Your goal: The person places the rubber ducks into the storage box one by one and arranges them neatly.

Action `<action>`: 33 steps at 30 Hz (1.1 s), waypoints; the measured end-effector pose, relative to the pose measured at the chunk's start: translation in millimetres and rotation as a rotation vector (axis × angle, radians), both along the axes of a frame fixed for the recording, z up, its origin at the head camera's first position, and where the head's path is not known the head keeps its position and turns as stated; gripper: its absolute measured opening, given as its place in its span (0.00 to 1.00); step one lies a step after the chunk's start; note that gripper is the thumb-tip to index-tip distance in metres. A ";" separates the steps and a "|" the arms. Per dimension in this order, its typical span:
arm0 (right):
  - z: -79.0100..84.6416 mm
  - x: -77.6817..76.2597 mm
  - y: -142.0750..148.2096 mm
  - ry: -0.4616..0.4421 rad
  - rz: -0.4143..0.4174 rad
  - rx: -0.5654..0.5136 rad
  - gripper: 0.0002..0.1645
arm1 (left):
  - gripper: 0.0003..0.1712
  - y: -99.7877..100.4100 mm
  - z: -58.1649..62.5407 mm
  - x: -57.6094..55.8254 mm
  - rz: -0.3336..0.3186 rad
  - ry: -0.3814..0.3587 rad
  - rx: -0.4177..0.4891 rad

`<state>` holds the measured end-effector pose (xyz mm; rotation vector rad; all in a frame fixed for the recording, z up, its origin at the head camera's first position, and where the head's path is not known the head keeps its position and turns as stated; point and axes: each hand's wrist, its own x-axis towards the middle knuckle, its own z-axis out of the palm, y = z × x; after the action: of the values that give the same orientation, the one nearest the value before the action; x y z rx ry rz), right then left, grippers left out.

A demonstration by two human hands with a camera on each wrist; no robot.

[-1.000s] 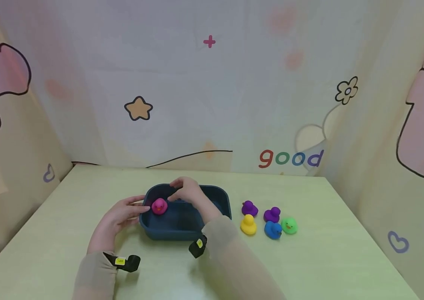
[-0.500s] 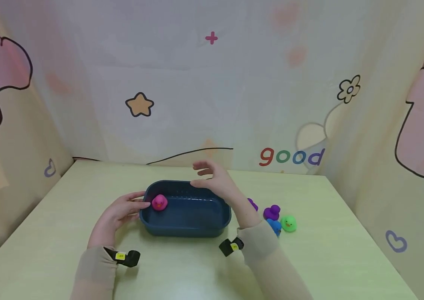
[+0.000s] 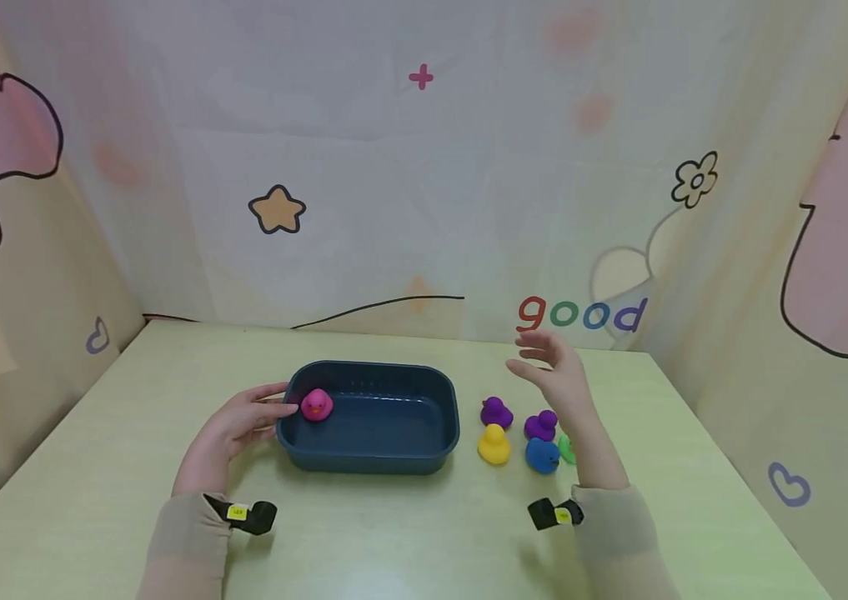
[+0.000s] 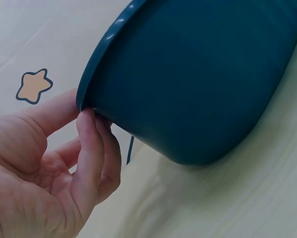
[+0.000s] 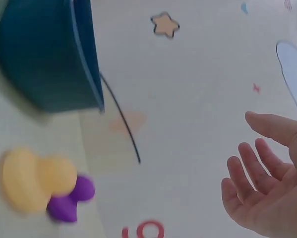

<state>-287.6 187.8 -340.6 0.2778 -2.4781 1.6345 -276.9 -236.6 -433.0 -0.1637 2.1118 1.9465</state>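
Pale fabric backdrop (image 3: 393, 167), printed with a black-outlined orange star (image 3: 277, 210): I see it behind everything.

Pale yellow-green tabletop (image 3: 378, 533), flat: bears the basin and ducks.

Dark teal rectangular basin (image 3: 367, 461), rounded corners, smooth plastic look: upright on the table, left of centre on my head view.

Left hand (image 3: 247, 421), bare, from a beige sleeve (image 3: 187, 533): at the basin's left end, pinching its rim between thumb and fingers.

Right hand (image 3: 554, 367), bare: raised beyond the duck group, thumb held apart from the loosely bent fingers, palm turned towards the basin side.

Bright pink toy duck (image 3: 317, 406), rubbery look: inside the basin, at the left end, close to the left hand.

Yellow toy duck (image 3: 494, 446): right of the basin, in front of a purple toy duck (image 3: 496, 414).

Blue toy duck (image 3: 541, 457): farther right, in front of a second purple toy duck (image 3: 540, 427); I cannot tell whether either pair touches.

Light green toy duck (image 3: 567, 448): beside the blue one, partly hidden by the right forearm.
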 end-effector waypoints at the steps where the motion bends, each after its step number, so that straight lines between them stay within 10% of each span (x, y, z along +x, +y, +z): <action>1: -3.3 0.6 8.1 -0.015 -0.020 0.000 0.30 | 0.41 -0.4 0.1 0.2 -0.002 0.000 -0.001; 14: -35.9 8.0 65.3 -0.201 -0.213 -0.065 0.35 | 0.43 -3.7 -1.0 1.9 -0.026 0.003 -0.002; 33: -76.9 16.9 105.7 -0.391 -0.076 0.102 0.41 | 0.43 -1.1 0.6 1.6 -0.037 -0.002 0.012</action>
<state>-270.7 293.6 -417.4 -0.1394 -2.8157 1.6669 -275.3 -237.7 -432.5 -0.1232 2.0871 1.9368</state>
